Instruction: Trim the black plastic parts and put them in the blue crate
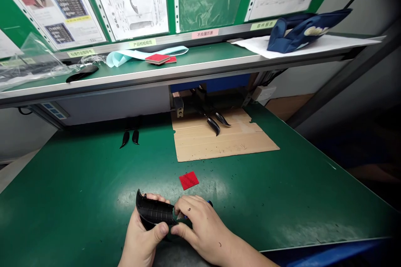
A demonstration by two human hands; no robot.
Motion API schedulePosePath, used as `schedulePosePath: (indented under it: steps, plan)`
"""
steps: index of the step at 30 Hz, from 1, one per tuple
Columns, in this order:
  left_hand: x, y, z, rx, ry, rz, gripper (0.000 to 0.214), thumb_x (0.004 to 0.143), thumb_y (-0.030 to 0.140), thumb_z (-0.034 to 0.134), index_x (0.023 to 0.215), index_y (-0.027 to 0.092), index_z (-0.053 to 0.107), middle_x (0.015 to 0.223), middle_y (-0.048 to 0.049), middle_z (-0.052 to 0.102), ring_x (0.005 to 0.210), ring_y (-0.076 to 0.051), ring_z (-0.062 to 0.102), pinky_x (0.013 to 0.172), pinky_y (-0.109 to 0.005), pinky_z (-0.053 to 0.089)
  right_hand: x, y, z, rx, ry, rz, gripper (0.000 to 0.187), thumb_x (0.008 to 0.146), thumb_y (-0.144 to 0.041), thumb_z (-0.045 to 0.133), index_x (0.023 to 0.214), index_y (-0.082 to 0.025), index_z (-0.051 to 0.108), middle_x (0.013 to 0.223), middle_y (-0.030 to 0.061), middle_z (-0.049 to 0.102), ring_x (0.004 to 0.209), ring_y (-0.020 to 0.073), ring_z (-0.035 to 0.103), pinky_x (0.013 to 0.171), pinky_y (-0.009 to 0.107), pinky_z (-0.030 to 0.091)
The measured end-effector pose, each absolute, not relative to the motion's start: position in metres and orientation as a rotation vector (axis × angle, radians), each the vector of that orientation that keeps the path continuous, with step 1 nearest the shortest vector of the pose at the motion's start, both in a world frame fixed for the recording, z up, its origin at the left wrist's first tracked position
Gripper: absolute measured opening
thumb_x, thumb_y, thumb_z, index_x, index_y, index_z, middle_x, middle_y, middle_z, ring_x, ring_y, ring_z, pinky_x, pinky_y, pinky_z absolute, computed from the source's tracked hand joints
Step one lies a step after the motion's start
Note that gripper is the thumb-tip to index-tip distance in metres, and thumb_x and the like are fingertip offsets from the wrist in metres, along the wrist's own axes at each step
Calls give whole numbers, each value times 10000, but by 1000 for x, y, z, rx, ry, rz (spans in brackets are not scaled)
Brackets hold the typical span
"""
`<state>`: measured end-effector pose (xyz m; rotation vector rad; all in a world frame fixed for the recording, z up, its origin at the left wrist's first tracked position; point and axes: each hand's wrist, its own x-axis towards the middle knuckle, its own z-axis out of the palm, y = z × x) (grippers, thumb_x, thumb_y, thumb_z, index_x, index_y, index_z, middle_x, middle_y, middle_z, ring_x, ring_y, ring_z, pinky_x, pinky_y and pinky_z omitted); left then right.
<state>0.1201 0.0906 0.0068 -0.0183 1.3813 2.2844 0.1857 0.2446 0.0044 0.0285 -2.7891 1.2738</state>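
My left hand [142,238] is wrapped round a black curved plastic shell [156,212], its ribbed hollow side facing up and its pointed end at the left. My left thumb presses along the near edge. In my right hand [200,221] is a blue-handled knife [209,203], mostly hidden by the fingers. A bit of its blade shows beside the shell's right end, and my right thumb touches that end. Just beyond my hands a red square pad [189,180] lies flat on the green table [257,200].
Two black curved parts [125,138] lie at the back left. More sit on a cardboard sheet [225,144] under the shelf [206,58]. The shelf bears a black piece [82,74], red pads [157,59], a light-blue strip [125,56] and a navy cap [303,29]. Dark shavings dot the table.
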Motion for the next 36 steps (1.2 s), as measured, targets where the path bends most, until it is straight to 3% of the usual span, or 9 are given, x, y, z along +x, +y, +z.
schedulePosePath:
  steps: [7, 16, 22, 27, 31, 36]
  plan:
    - [118, 93, 7, -28, 1397, 2283, 544, 505, 262, 896, 972, 211, 623, 945, -35, 660, 910, -214, 637, 821, -306, 542, 184, 245, 5, -22, -2717, 1336, 251, 799, -353, 718, 895, -224, 526, 850, -27, 599, 788, 171, 513, 718, 295, 336]
    - [116, 95, 6, -48, 1421, 2266, 534, 527, 261, 886, 985, 213, 616, 951, -36, 644, 899, -203, 625, 801, -301, 546, 186, 242, -5, 37, -2519, 1280, 165, 815, -261, 667, 883, -216, 524, 768, -18, 570, 698, 155, 497, 667, 286, 319]
    - [116, 97, 5, -56, 1397, 2283, 557, 507, 286, 897, 985, 220, 619, 946, -34, 655, 911, -204, 634, 823, -290, 532, 183, 245, -9, 204, -2443, 1141, 135, 897, -315, 570, 1000, -238, 611, 731, -4, 562, 632, 146, 478, 625, 284, 298]
    - [116, 98, 10, -63, 1326, 2325, 565, 490, 302, 905, 974, 235, 620, 932, -26, 651, 916, -212, 638, 830, -305, 533, 178, 247, -5, 239, -2359, 1079, 197, 910, -380, 563, 853, -207, 638, 635, -14, 532, 579, 129, 461, 597, 275, 282]
    - [116, 97, 12, -67, 1308, 2340, 565, 479, 301, 909, 955, 228, 613, 919, -28, 636, 934, -232, 636, 834, -329, 535, 176, 245, 1, 184, -2372, 1117, 346, 910, -449, 545, 687, -185, 570, 602, -15, 515, 569, 124, 467, 598, 275, 285]
    - [118, 96, 12, -72, 1291, 2355, 571, 466, 308, 912, 945, 233, 610, 906, -18, 625, 923, -219, 634, 819, -314, 542, 178, 243, 2, 151, -2414, 1205, 380, 906, -529, 508, 730, -193, 535, 640, -15, 545, 587, 130, 476, 606, 276, 295]
